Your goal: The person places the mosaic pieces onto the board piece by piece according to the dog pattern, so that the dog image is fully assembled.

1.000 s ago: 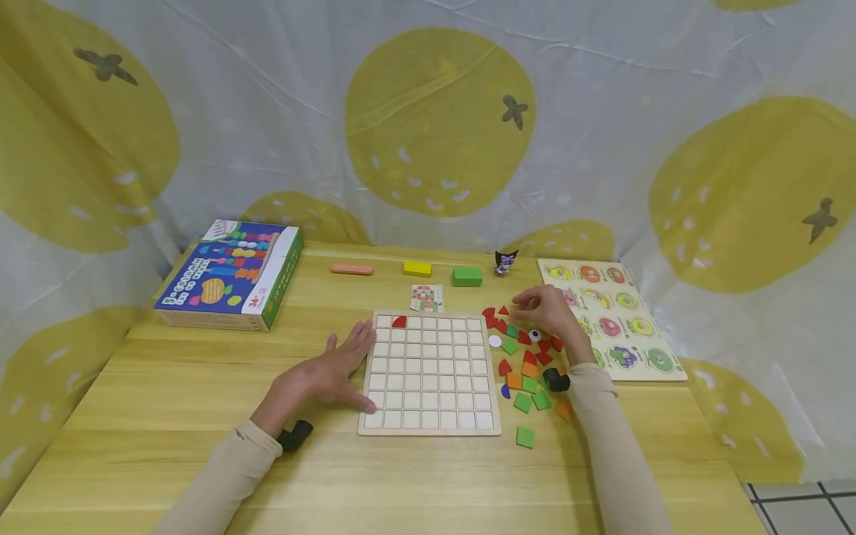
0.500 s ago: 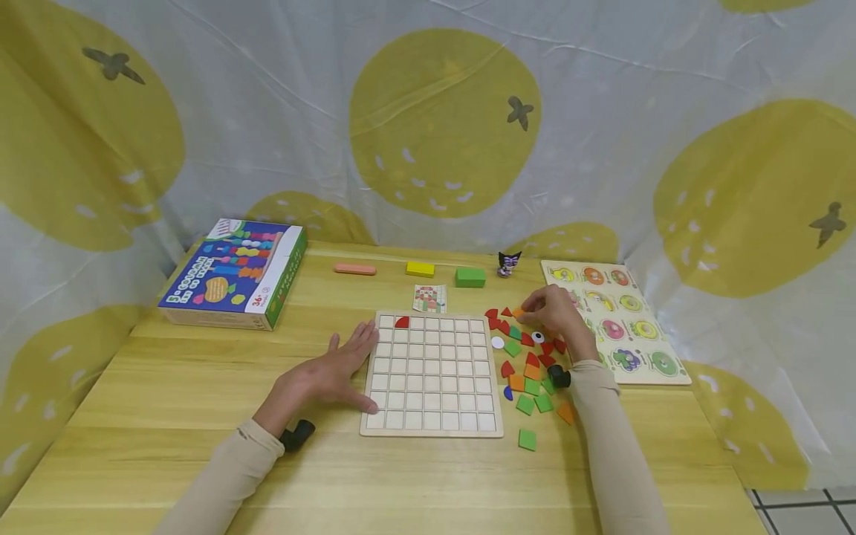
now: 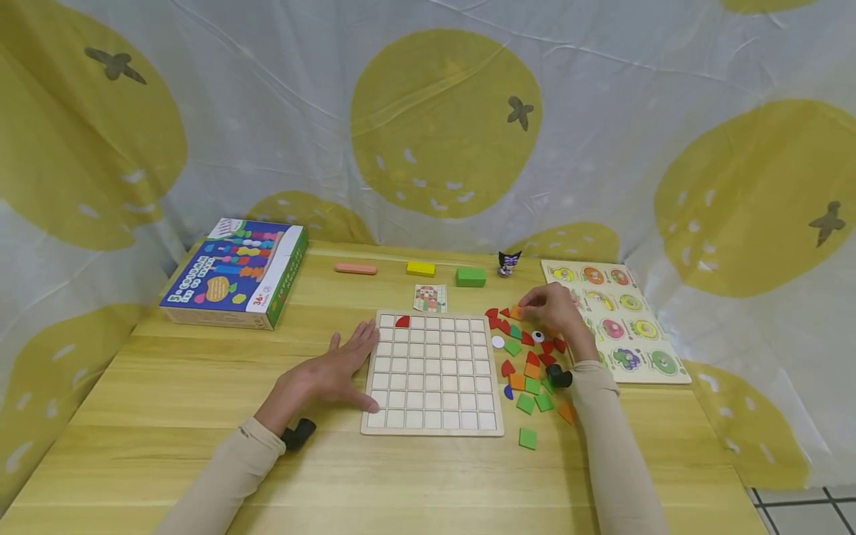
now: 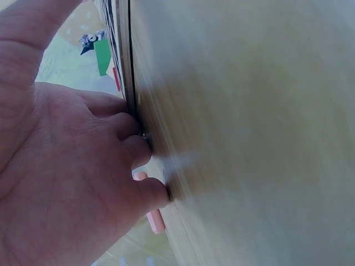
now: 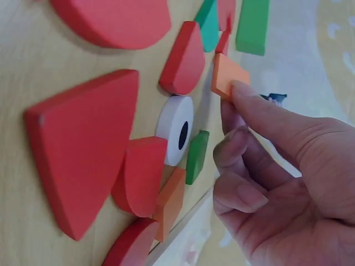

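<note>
One right hand (image 5: 299,208), orange tile (image 5: 225,75) in curled fingers (image 5: 241,191)

At the left fingers (image 3: 361,339), one gridded board (image 3: 424,383) with one red piece (image 3: 403,322); in the right fingers (image 5: 232,148), one orange tile (image 5: 224,72); near them, one eye disc (image 5: 173,128), one white disc (image 3: 498,342); beyond both sets, two blocks (image 3: 470,277), one pink stick (image 3: 356,269), one figurine (image 3: 508,264)

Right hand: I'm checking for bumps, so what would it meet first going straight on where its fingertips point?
The right hand would probably meet the red triangle, just beyond the orange piece it pinches, though depth is unclear.
</note>
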A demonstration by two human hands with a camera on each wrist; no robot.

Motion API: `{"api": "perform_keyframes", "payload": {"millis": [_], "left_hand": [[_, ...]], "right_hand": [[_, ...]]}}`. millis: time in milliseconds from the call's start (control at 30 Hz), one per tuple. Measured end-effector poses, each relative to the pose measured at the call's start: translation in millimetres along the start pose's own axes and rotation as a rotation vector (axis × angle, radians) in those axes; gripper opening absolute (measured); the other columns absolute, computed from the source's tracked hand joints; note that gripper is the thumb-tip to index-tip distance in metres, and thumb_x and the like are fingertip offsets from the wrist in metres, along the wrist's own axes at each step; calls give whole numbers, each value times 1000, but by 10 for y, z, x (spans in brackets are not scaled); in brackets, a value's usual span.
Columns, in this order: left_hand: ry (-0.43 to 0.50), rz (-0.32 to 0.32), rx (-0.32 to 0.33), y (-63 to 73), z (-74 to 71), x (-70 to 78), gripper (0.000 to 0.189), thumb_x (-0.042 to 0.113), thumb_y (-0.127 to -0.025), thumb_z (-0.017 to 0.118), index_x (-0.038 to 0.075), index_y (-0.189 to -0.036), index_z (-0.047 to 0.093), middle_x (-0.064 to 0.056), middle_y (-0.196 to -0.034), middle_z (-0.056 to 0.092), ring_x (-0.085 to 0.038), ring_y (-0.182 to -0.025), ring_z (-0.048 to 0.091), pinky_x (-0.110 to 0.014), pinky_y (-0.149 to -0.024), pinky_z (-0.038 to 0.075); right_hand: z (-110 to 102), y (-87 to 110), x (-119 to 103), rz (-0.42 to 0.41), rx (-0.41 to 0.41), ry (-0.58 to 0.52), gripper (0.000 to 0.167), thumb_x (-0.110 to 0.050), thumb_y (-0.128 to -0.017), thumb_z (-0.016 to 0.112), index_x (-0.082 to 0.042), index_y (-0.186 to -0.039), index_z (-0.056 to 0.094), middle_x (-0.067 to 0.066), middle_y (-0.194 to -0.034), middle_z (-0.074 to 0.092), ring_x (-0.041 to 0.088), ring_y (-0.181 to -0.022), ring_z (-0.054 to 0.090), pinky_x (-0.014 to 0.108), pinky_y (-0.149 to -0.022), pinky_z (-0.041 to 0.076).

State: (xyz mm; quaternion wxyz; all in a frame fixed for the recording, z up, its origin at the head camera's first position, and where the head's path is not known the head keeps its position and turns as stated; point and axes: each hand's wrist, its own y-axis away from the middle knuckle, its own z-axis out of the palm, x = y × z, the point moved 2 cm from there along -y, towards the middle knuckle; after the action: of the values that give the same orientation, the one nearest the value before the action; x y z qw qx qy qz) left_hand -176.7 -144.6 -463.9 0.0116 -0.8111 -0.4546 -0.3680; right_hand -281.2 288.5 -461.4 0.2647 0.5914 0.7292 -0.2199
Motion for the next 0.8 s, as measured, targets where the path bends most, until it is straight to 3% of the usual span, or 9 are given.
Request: {"api": "perform_keyframes", "payload": {"millis": [167,400,633,800], "left_hand": [[-3,-2,-1,1,-3,10,132,46,-85,92,-5,-170,6,-22,-180,-7,-40,-166,-9,-69,-129,-7],[7,17,9,13,-7,13,131,43,-85,93,-7,-169,7,-23,-179,-7,-41,-166,-8,-70,-128,-9],[22,17,6,20,-6,-9,132,44,-84,93,-8,-169,6,-23,-179,-8,-41,-166,-10,-70,-128,-12],[20,23,6,11,-1,-3,131,44,-85,93,-7,-169,6,-23,-179,-8,-41,-166,-9,-70,-128,-11]], "right_hand": [[-14,19,-60,-27,27,-80,12,-7,-101,77,3,-104,84,18,-99,82,30,-86,77,29,-73,60],[189,-38,-424,-39,-47,-268,18,-12,-102,76,3,-109,83,23,-100,80,36,-75,64,27,-59,47],[570,-147,-928,-109,-138,-288,15,-12,-101,78,0,-108,84,12,-105,81,31,-94,75,40,-80,62],[788,-214,-1125,-119,-174,-325,9,-7,-99,79,-1,-103,85,11,-98,82,34,-91,76,46,-81,63]]}}
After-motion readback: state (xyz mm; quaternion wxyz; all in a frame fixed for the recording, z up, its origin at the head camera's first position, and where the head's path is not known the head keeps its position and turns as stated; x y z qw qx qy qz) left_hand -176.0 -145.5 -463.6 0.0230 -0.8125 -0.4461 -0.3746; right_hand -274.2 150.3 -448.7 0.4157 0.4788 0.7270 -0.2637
